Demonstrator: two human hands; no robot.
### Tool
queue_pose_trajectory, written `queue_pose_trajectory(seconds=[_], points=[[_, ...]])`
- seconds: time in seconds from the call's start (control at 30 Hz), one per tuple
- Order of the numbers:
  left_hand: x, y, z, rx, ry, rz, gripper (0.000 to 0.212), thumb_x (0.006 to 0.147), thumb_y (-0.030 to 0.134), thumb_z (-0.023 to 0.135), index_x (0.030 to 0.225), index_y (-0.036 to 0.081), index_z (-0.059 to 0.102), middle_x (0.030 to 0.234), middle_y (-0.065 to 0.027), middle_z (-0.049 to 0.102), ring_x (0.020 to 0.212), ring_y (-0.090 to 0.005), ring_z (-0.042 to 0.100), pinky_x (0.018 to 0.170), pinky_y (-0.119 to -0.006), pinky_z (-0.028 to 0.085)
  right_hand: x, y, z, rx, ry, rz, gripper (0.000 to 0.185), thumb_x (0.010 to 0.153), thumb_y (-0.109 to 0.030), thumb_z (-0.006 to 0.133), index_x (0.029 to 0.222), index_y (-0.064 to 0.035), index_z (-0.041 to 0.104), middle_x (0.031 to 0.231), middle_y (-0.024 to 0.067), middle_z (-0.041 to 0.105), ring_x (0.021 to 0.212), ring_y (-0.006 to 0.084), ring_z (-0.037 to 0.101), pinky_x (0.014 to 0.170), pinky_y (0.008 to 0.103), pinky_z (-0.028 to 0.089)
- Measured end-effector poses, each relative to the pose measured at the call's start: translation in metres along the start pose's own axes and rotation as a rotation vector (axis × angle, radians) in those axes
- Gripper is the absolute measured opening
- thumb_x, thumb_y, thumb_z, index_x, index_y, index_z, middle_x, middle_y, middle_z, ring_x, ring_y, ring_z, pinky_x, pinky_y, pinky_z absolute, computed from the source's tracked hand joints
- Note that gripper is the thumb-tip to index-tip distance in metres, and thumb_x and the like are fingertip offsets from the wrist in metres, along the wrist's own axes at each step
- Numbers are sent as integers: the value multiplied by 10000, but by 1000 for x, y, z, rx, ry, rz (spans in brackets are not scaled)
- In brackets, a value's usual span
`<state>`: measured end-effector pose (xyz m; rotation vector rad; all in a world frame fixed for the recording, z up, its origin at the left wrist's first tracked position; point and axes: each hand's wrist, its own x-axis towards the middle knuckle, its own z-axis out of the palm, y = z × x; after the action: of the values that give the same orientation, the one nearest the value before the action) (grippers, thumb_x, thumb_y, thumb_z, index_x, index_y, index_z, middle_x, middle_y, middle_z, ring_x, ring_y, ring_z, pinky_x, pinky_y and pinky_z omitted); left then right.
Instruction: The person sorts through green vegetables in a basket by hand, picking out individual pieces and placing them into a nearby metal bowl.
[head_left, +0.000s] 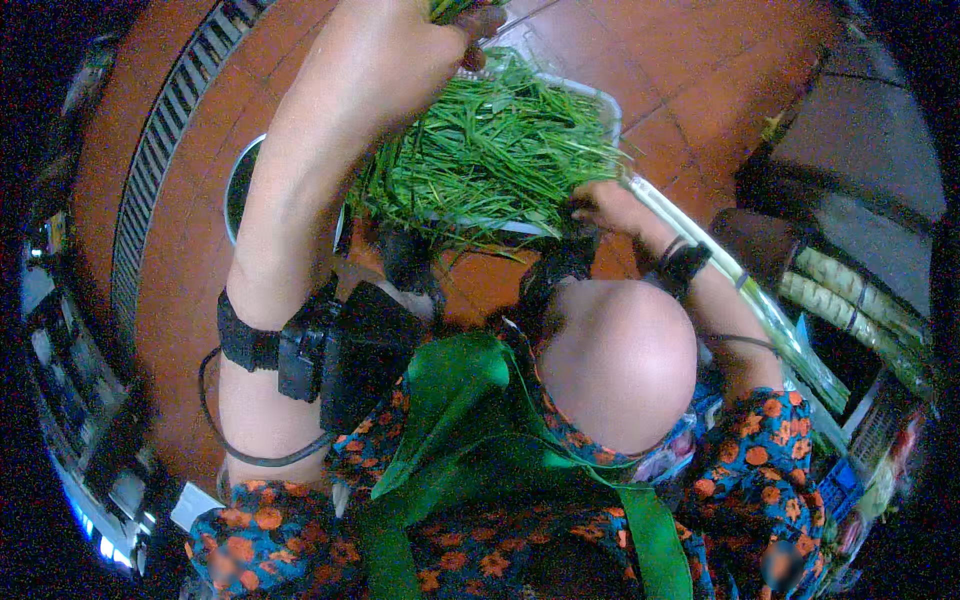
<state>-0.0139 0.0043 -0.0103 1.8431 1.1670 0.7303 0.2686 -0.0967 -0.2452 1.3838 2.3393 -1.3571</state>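
A heap of long, thin green leaves (487, 142) fills and overhangs a pale plastic basket (611, 109) on the tiled floor, in front of my feet. My left hand (420, 56), at the top of the picture, is closed around a bunch of green stalks (450, 9), above the basket's far left part. At the near right edge of the heap is my right hand (607, 208), its fingertips against the leaves and partly hidden. Whether it grips any of them, I cannot tell.
A round container (241, 180) stands left of the basket, partly behind my left forearm. Long white-stemmed green stalks (720, 262) lie beside my right forearm. Bundled pale vegetables (847, 289) lie farther right. A grated floor drain (150, 150) curves along the left.
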Motion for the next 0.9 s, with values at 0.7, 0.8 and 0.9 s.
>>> queue_pose_trajectory(seconds=[0.7, 0.8, 0.9], points=[[-6, 38, -3, 13, 73, -321, 80, 748, 47, 495, 737, -16, 544, 634, -106, 554, 572, -173, 516, 528, -305, 399, -23, -65, -93, 41, 264, 309, 263, 743, -135, 502, 983, -35, 544, 894, 190, 573, 847, 302, 557, 762, 362, 432], [-2, 34, -7, -3, 60, -333, 85, 758, 70, 525, 755, -7, 561, 619, -83, 556, 576, -151, 518, 523, -281, 403, -33, -82, -118, 156, 312, 195, 225, 754, -125, 538, 951, -18, 553, 836, 129, 596, 762, 194, 564, 698, 301, 436], [12, -21, 1, -13, 93, -53, 145, 762, 128, 537, 845, 12, 566, 660, -42, 587, 575, -128, 540, 529, -273, 433, -37, -109, -140, 259, 355, 166, 155, 746, -104, 559, 867, -6, 558, 789, 73, 589, 748, 172, 548, 690, 293, 435]])
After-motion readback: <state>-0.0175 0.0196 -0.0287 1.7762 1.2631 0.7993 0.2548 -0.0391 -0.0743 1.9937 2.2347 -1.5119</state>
